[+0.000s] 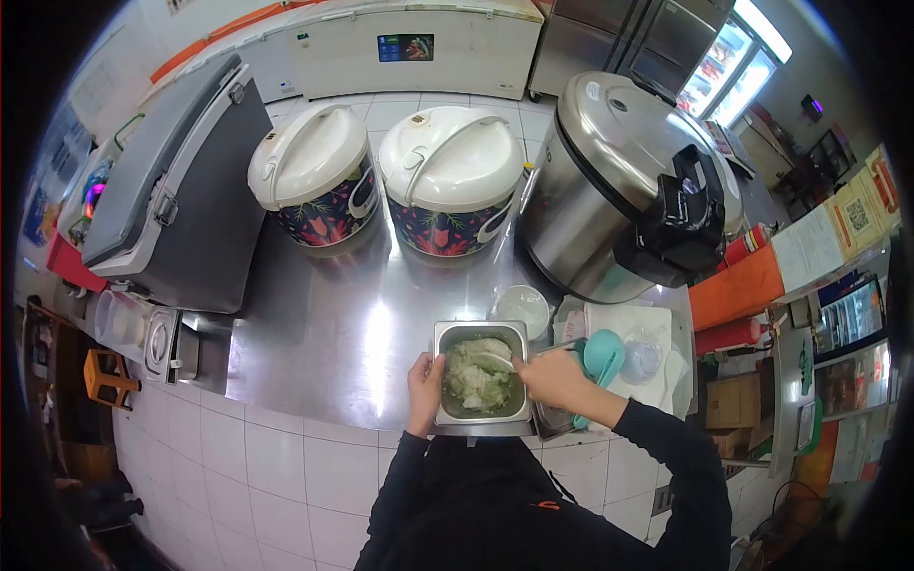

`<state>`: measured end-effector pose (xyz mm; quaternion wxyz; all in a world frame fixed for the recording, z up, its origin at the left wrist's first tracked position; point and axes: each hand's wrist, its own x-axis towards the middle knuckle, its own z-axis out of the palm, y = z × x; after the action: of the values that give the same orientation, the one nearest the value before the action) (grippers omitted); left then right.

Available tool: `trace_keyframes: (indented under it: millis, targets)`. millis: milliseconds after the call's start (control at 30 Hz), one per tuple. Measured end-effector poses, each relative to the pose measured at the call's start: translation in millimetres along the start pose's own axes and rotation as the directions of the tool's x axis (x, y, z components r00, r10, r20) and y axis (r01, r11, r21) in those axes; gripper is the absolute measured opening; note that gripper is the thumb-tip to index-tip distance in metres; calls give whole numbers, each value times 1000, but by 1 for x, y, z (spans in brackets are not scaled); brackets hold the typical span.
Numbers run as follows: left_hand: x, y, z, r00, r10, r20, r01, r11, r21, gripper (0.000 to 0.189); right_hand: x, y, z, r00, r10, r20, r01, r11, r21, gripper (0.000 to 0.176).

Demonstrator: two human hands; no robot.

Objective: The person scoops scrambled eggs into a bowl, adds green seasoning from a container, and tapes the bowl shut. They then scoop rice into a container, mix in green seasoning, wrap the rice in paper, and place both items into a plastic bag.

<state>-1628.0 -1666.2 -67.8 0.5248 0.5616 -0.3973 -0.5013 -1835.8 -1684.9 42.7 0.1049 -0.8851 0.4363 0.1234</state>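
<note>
A square steel food pan (522, 328) sits at the front edge of the steel table, with a pale green, mashed-looking food (473, 381) inside it. My left hand (425, 393) grips the pan's left wall, thumb near the rim. In my right hand (557, 383) is the handle of a whitish spoon (497, 361), whose head is down in the food and partly hidden. Close behind the pan stands a clear round container (523, 310). Just right of my right hand lies a turquoise ladle (604, 358).
Two flowered rice cookers (446, 190) (319, 181) and a large steel rice warmer (609, 190) line the back of the table (314, 352). A grey insulated box (181, 200) stands at left. White cloths or papers (657, 328) lie at right.
</note>
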Motion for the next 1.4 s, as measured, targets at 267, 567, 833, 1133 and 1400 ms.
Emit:
trace_keyframes:
  millis: [267,567,833,1133,1400]
  targets:
    - [-2,-5,-2,999,-37,-8,38,998,46,20,11,-11,-8,971,-66,231,61,998,31,24]
    - [3,-6,4,997,-80,-17,80,997,-8,20,11,-29,43,967,-229,-111,184,931,-316,41]
    - [-1,0,6,998,-69,-15,69,997,-36,21,20,0,29,957,-90,-275,15,964,-264,29]
    - [-10,-4,17,996,-65,-58,68,997,47,24,-1,-3,16,974,-216,-75,197,960,-201,32]
    - [-11,-13,18,990,-59,-126,68,996,65,26,-2,-19,-4,986,-128,104,126,992,28,22]
